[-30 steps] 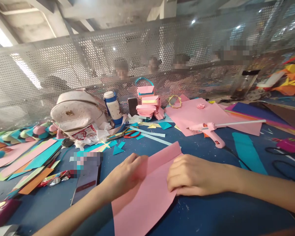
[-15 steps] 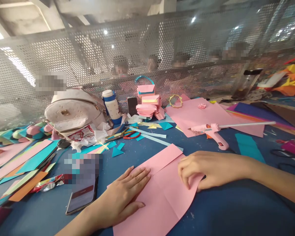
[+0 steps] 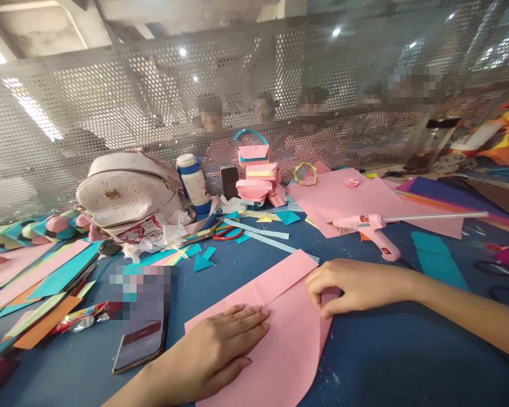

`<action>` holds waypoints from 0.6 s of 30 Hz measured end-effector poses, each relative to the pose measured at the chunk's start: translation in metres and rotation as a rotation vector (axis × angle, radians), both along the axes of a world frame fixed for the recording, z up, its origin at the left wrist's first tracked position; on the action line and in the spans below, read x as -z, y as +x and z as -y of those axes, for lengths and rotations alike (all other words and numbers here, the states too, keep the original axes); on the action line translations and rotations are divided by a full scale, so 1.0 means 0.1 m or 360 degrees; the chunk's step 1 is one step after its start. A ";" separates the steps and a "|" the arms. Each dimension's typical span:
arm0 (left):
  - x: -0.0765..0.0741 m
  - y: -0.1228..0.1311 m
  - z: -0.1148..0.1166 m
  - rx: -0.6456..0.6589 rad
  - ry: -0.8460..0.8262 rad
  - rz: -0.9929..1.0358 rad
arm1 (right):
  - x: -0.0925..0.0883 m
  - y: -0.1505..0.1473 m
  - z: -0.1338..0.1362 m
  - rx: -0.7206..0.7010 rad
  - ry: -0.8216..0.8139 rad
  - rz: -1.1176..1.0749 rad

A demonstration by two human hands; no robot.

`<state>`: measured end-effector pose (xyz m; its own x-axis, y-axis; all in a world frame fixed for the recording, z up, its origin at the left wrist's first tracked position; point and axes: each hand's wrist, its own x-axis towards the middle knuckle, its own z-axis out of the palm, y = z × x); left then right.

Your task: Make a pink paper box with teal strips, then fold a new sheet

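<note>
A sheet of pink paper lies in front of me with its far edge folded over in a band. My left hand rests flat on it, fingers stretched out. At the sheet's right side my right hand pinches the edge, which curls up between thumb and fingers. To the left of my left hand lies a phone with its screen lit. Beyond my right hand a pink glue gun with a long glue stick lies on its side.
Folded pink paper boxes, a bottle and a pale backpack stand against a perforated metal screen. Coloured paper strips cover the left side, with pliers farther back. Large pink sheets lie behind the glue gun.
My right hand has drawn the sheet's right edge inward and to the left, curling it more. My left hand has slid a little right and nearer on the paper.
</note>
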<state>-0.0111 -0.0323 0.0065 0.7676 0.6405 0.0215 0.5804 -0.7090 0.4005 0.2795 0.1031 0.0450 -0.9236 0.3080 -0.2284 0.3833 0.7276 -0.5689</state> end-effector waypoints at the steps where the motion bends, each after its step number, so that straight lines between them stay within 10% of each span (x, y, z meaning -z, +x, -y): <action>1: 0.00 0.00 0.01 -0.0047 -0.0045 0.0070 | 0.01 -0.02 -0.02 0.0033 -0.0043 -0.0020; 9: -0.18 -0.01 0.04 -0.0554 -0.0608 0.0792 | 0.11 -0.09 -0.09 0.0305 -0.0042 -0.0064; 18: -0.36 0.01 0.19 -0.0758 -0.0587 0.0374 | 0.19 -0.09 -0.07 0.0355 0.0086 -0.0018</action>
<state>-0.0101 -0.0510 0.0422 0.3989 0.9074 -0.1324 0.6649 -0.1867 0.7232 0.2703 0.1104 0.0257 -0.8338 0.5160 -0.1961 0.5317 0.6551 -0.5368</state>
